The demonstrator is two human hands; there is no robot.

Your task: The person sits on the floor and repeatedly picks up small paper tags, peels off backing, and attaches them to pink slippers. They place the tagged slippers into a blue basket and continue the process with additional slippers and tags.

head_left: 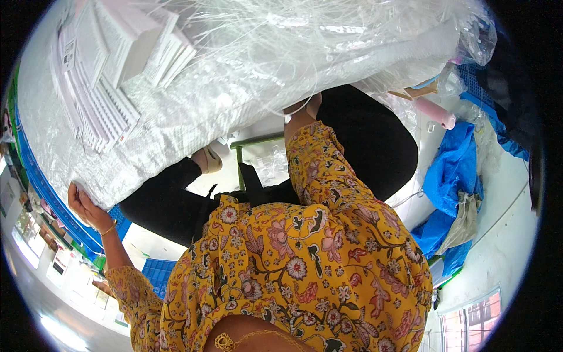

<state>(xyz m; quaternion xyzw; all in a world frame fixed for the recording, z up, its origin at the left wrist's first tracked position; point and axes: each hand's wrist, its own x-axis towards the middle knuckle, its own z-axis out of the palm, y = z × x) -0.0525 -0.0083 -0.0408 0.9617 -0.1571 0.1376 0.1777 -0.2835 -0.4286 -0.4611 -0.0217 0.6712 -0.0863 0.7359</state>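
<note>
The left hand (88, 210) lies loosely unfurled against the near edge of the bench (176, 120), nothing seen in it; the right hand (312, 107) is mostly hidden at that edge, so its grip cannot be told. Beyond the left hand, the cards (132, 44) are already gathered in leaning stacks; beyond the right, the strands (281, 35) look loose, not yet in order.
</note>
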